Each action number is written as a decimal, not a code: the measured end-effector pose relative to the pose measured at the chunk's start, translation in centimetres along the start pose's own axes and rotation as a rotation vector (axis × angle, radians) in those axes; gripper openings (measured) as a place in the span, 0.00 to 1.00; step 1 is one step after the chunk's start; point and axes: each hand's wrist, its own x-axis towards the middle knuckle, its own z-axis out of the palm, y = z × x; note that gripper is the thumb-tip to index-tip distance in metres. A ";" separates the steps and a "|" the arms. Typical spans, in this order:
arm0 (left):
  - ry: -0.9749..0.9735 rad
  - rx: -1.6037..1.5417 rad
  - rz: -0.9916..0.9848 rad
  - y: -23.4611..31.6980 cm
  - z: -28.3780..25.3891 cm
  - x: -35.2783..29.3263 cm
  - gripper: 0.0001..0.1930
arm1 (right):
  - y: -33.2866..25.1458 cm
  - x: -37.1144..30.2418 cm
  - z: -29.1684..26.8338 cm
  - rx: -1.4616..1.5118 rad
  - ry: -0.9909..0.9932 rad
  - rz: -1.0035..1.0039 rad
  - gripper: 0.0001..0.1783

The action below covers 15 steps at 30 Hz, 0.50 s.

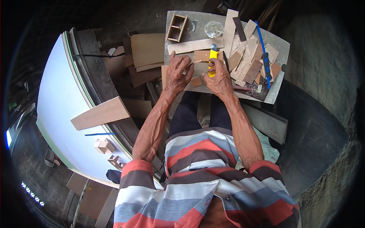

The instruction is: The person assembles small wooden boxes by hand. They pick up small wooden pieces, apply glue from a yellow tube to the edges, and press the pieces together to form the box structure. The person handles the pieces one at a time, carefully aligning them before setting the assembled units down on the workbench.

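My right hand [219, 78] is wrapped round a yellow utility knife [212, 60], its grey tip pointing away from me over the worktable. To its left, my left hand [178, 72] is closed with bent fingers on a small thin wooden strip [195, 62], partly hidden by the fingers. Just beyond both hands lies a brown wood piece [203, 56]. Between them, near the table's front edge, is a small wooden square [196, 81]. A long pale board [195, 45] lies crosswise farther back.
On the worktable [182, 19] are a small wooden frame [177, 27], a clear plastic piece [214, 29], a heap of wood offcuts [249, 57] and a blue-handled saw [266, 62]. At left, a white panel [64, 95] carries a board [100, 113] and tiny wooden furniture [103, 146].
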 end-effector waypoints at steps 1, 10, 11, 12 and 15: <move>0.007 -0.002 -0.020 -0.1 0.5 -0.3 0.16 | 0.1 0.0 0.8 -0.002 0.011 0.002 0.29; 0.179 -0.203 -0.228 -0.4 2.1 1.2 0.11 | 0.5 -1.0 6.8 -0.009 0.144 0.056 0.19; 0.228 -0.324 -0.336 -0.6 2.3 1.5 0.11 | 0.7 -0.8 7.3 0.028 0.133 0.081 0.19; 0.277 -0.445 -0.444 -0.8 2.4 1.7 0.11 | 1.0 -0.8 7.7 0.077 0.160 0.092 0.13; 0.407 -0.703 -0.651 -1.3 1.4 2.7 0.10 | 0.5 -0.5 7.3 -0.067 0.103 0.078 0.11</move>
